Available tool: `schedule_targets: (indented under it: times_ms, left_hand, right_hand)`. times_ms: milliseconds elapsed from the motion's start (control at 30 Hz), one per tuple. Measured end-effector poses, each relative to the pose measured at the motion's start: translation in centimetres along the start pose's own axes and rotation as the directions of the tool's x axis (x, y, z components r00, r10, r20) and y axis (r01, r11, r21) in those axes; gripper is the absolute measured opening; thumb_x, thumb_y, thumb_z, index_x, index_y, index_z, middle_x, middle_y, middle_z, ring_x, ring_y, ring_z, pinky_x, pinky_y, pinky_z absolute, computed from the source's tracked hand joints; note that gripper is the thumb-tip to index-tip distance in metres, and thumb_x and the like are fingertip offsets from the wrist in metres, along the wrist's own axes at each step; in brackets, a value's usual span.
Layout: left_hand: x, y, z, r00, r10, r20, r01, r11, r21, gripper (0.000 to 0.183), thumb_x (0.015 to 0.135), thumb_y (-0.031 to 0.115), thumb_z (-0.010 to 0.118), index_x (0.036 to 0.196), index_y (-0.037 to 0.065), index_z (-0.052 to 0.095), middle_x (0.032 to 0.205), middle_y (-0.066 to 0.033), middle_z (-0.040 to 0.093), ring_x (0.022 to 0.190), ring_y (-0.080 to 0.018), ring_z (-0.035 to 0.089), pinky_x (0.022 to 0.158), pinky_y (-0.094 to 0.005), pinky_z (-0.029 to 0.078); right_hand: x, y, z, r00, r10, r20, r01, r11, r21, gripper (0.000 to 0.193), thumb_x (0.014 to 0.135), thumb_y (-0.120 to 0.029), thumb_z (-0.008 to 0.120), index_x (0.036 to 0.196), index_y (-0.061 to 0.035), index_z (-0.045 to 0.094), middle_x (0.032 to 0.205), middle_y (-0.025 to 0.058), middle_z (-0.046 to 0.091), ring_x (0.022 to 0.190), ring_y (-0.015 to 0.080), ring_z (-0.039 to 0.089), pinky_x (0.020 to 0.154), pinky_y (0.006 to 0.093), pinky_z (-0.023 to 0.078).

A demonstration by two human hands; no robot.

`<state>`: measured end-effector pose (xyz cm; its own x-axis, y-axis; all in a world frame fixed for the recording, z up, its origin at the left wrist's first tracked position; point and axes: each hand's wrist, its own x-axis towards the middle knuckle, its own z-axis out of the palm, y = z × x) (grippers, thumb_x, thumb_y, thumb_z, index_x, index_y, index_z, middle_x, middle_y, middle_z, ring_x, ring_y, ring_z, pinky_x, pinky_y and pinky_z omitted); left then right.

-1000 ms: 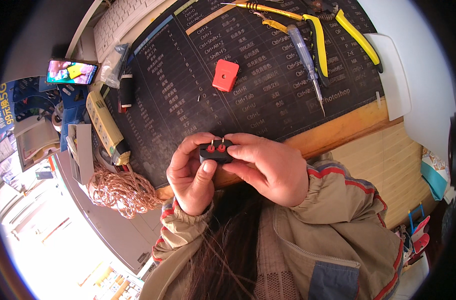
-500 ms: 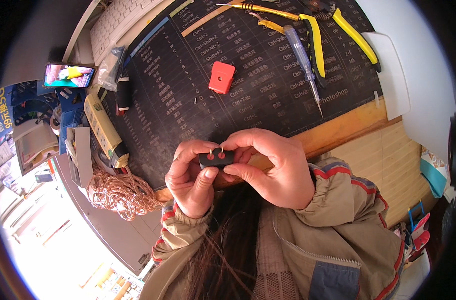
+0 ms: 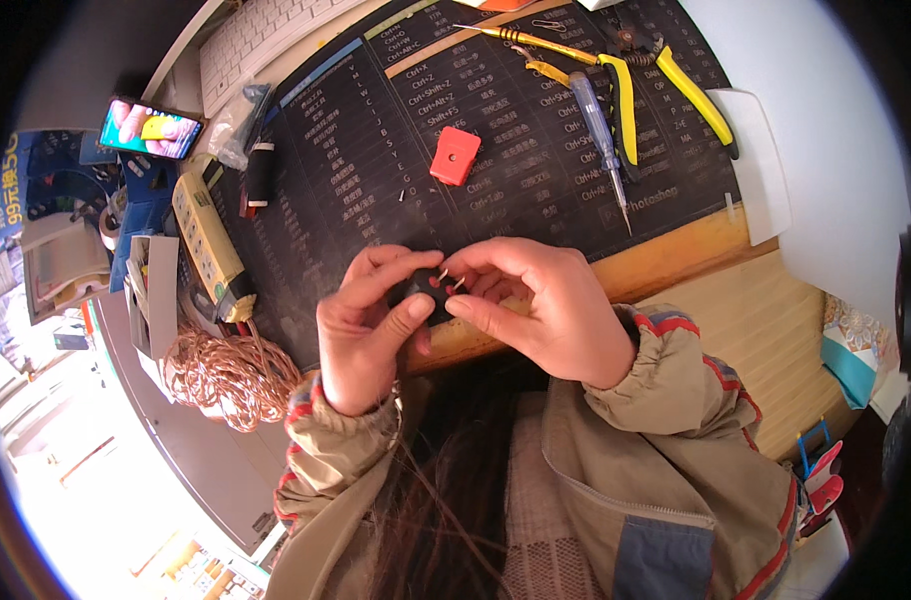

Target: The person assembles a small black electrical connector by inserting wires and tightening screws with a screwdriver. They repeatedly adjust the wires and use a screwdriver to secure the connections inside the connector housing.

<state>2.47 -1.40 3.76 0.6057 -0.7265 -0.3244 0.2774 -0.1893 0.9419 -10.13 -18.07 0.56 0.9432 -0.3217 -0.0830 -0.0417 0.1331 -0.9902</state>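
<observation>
Close to the desk's front edge, my two hands hold a small black two-pin plug (image 3: 433, 293) between them. It has two red discs with a thin metal pin standing out of each. Thumb and fingers of my left hand (image 3: 364, 315) are closed around its left side. My right hand (image 3: 548, 305) pinches at its right end, thumb and forefinger beside the pins. The underside of the plug is hidden by my fingers. Beyond my hands a red plastic piece (image 3: 456, 156) with a small hole lies on the mat, and a tiny dark screw-like bit (image 3: 403, 195) is left of it.
Yellow-black pliers (image 3: 628, 120), a clear-handled screwdriver (image 3: 598, 125) and a yellow pen-like tool (image 3: 526, 38) lie at the far right of the dark printed mat (image 3: 316, 210). At the left are a lit phone (image 3: 152, 128), a power strip (image 3: 211, 245), coiled cable (image 3: 231, 375) and a keyboard (image 3: 266, 45).
The plug has turned in my hands, so its pins now point toward the right. My left hand has shifted slightly left and up. The whole view has moved a little.
</observation>
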Motion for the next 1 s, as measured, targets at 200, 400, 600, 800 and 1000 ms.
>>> schedule_targets:
  times_ms: [200,400,600,800,1000]
  left_hand:
    - [-1.4,0.0,1.1,0.952,0.292,-0.091,-0.175,0.765,0.620,0.073,0.081,-0.003,0.084,0.146,-0.001,0.052,0.126,-0.0103,0.060,0.100,-0.0182,0.060,0.073,-0.0270,0.057]
    - [-2.4,-2.5,1.6,0.879,0.468,-0.088,-0.227,0.575,0.786,0.059,0.080,-0.002,0.083,0.134,0.002,0.061,0.116,-0.0184,0.066,0.102,-0.0330,0.066,0.084,-0.0405,0.057]
    - [-1.1,-2.0,-1.2,0.843,0.537,-0.036,-0.311,0.540,0.782,0.041,0.082,-0.004,0.078,0.122,0.000,0.070,0.118,-0.0185,0.067,0.100,-0.0375,0.067,0.091,-0.0433,0.055]
    - [0.3,-1.3,-4.2,0.854,0.496,0.159,-0.391,0.408,0.825,0.041,0.081,0.000,0.079,0.121,0.000,0.072,0.117,-0.0164,0.064,0.108,-0.0362,0.062,0.095,-0.0416,0.051]
    - [-0.2,-1.8,-3.8,0.844,0.524,0.118,-0.392,0.451,0.802,0.057,0.078,0.004,0.082,0.132,0.001,0.065,0.124,-0.0178,0.063,0.113,-0.0388,0.059,0.100,-0.0438,0.049]
  right_hand:
    - [0.2,0.2,1.5,0.984,0.043,-0.173,-0.028,0.996,0.085,0.024,0.094,-0.007,0.078,0.112,0.0065,0.069,0.094,0.0129,0.077,0.083,0.0139,0.075,0.074,0.0284,0.061]
    - [0.3,0.2,2.1,0.984,0.038,-0.172,-0.043,0.999,-0.028,0.021,0.099,-0.004,0.074,0.115,0.0062,0.066,0.101,0.0086,0.074,0.088,0.0101,0.071,0.080,0.0243,0.059]
    - [0.1,-0.4,1.4,0.982,0.040,-0.183,-0.056,0.995,-0.085,0.022,0.103,-0.010,0.070,0.116,0.0067,0.067,0.095,0.0090,0.074,0.085,0.0114,0.072,0.075,0.0251,0.058]
    - [0.1,-0.3,-0.7,0.903,-0.428,-0.045,0.294,0.690,-0.662,0.030,0.089,-0.006,0.080,0.116,-0.0008,0.068,0.100,0.0112,0.067,0.083,0.0248,0.068,0.071,0.0354,0.055]
    - [-0.1,0.4,-0.7,0.888,-0.452,0.088,0.347,0.531,-0.773,0.033,0.082,-0.008,0.083,0.111,-0.0019,0.067,0.102,0.0130,0.062,0.094,0.0357,0.064,0.080,0.0435,0.053]
